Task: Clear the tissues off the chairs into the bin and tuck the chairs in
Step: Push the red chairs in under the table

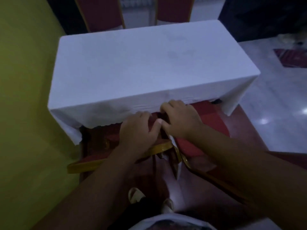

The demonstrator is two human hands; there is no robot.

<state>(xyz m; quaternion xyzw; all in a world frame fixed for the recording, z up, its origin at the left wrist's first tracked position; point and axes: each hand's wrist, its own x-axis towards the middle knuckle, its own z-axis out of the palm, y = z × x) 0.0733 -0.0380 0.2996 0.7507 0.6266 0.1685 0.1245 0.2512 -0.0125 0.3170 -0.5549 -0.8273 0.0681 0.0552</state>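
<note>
Head view: we had our left hand (136, 128) and right hand (180, 120), fingers curled over the backs of the left chair (89, 165) and right chair (209, 120) at the table (149, 67), apparently tucking in; no tissues or bin showed, so pushing square seemed next.

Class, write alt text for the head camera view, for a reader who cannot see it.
Two bare hands, left hand and right hand, rest on the tops of two red chairs with gold frames, which are pushed against a table with a white cloth. Two more red chairs stand on the table's far side, and a yellow wall runs along the left.
</note>
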